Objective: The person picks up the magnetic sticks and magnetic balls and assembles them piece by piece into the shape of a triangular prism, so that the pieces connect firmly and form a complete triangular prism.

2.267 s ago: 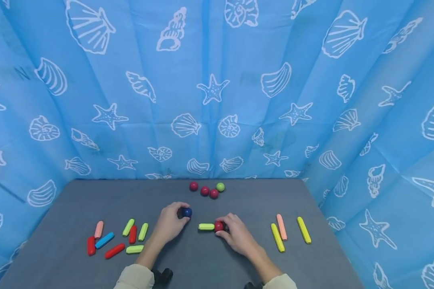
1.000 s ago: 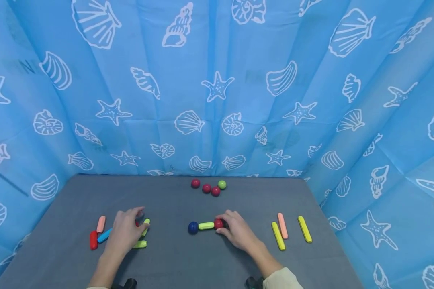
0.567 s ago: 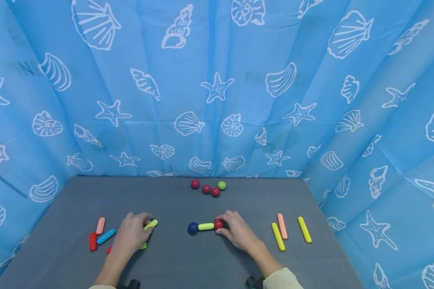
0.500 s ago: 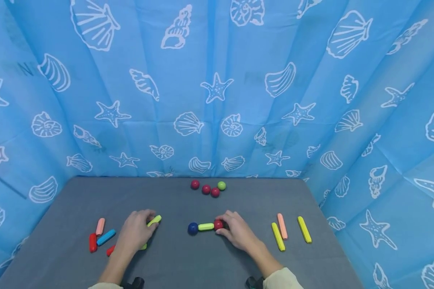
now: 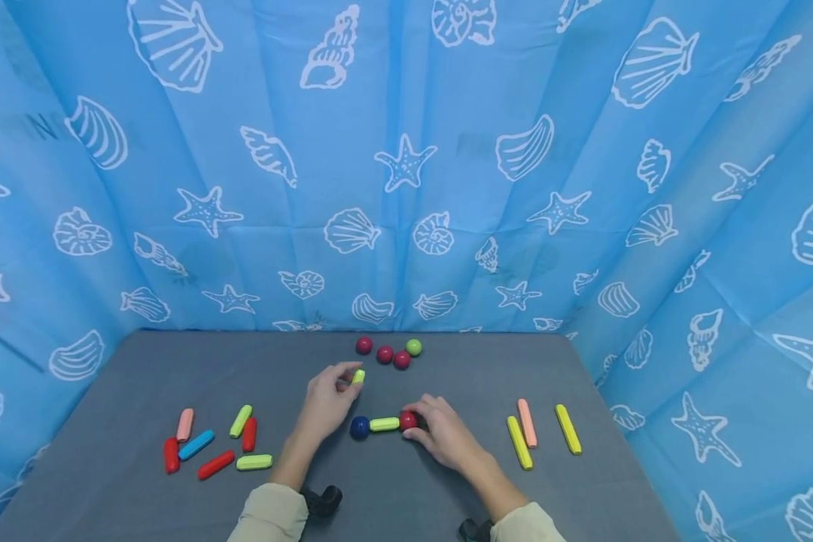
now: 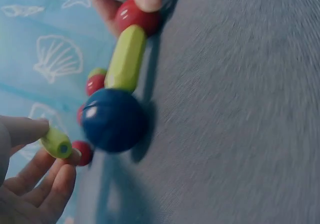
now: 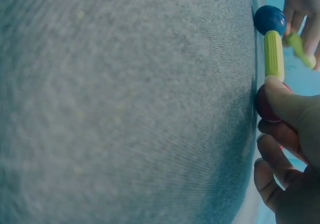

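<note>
My left hand (image 5: 327, 399) pinches a short yellow-green stick (image 6: 57, 143) between thumb and fingers. It is beyond the blue ball (image 5: 360, 428), apart from it; the stick's end shows a small dark disc in the left wrist view. In the middle of the table, the blue ball, another yellow-green stick (image 5: 384, 424) and a red ball (image 5: 407, 420) touch in a row. The red ball, at the row's right end, is gripped by my right hand (image 5: 443, 436); its thumb covers part of the ball in the right wrist view (image 7: 270, 103).
Loose red balls (image 5: 385, 354) and a green ball (image 5: 414, 347) lie at the back of the grey table (image 5: 488, 369). Several short coloured sticks (image 5: 196, 445) are spread at left. Two long yellow sticks (image 5: 568, 429) and a pink stick (image 5: 527, 424) lie at right. A blue curtain (image 5: 406, 248) hangs behind.
My left hand set the blue ball against the middle stick's left end, went left, picked up a yellow-green stick and brought it back rightward. My right hand has stayed on the red ball.
</note>
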### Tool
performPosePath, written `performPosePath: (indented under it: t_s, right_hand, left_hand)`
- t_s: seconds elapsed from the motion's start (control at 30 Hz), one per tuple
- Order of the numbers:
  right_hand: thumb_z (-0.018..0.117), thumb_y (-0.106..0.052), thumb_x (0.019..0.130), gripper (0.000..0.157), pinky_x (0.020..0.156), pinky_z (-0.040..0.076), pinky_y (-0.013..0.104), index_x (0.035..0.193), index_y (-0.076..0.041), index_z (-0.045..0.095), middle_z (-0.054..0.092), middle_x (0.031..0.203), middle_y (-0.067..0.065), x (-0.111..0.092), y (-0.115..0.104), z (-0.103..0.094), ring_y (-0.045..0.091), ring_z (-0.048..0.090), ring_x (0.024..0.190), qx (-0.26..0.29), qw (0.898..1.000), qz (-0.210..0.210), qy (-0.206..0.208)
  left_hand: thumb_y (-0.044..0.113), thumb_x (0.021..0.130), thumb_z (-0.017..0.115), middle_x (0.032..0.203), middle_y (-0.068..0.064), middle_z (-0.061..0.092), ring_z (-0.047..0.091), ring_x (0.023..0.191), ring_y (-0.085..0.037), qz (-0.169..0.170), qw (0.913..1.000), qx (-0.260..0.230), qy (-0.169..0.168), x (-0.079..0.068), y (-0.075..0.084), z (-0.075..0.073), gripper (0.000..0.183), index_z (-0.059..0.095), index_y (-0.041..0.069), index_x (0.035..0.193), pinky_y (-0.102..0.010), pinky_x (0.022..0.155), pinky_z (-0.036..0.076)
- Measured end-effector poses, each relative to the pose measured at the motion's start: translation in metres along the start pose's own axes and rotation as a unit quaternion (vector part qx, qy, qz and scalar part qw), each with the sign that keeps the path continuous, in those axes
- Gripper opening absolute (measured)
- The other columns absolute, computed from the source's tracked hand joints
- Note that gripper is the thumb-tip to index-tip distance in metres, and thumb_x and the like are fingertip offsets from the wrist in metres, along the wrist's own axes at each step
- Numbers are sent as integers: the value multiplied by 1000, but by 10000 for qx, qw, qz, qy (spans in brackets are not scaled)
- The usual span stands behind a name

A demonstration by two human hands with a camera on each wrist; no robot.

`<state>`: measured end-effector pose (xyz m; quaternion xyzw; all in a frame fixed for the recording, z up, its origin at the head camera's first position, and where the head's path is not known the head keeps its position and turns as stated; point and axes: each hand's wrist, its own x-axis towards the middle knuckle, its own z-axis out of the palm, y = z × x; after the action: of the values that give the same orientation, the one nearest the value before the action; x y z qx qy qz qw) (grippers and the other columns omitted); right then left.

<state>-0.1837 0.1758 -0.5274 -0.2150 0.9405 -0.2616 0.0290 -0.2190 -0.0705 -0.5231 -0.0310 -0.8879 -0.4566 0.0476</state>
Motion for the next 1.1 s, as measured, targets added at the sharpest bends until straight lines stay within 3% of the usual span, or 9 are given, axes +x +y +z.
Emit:
performPosePath:
  t_s: [0.17,0.4,0.77,1.1]
  right_hand:
    - [75,-30,93,38,80,49,26,127,-14,69,65,105,-7,1,-1,-1,7,51,93,-41,10000,2,-6]
    - [75,-30,93,38,80,49,26,128,-14,69,65,105,-7,3,-1,-1,7,51,93,-28,10000,9,-21]
    - [76,-30,93,38,79,49,25,127,-14,69,65,104,-7,1,-1,0,7,51,92,54,10000,65,-3]
    - [75,-36,92,40,80,50,28,125,-15,69,65,105,-5,2,-1,1,8,52,93,-221,9997,-49,7]
  left_hand:
    - [22,94,74,101,-1,69,63,84,-11,-299,9995,4,-139,2,-3,15,30,71,19,124,-33,76,55]
    - [24,93,76,98,0,70,63,80,-9,-463,9983,100,-337,0,-6,21,33,70,18,125,-32,74,55]
    - [29,93,76,99,0,71,62,78,-10,-605,9960,56,-647,-5,-6,20,43,65,13,131,-32,71,53]
    - [29,82,86,118,-4,73,64,87,-11,-627,9914,86,-1141,-27,-5,7,63,60,14,137,-35,75,55]
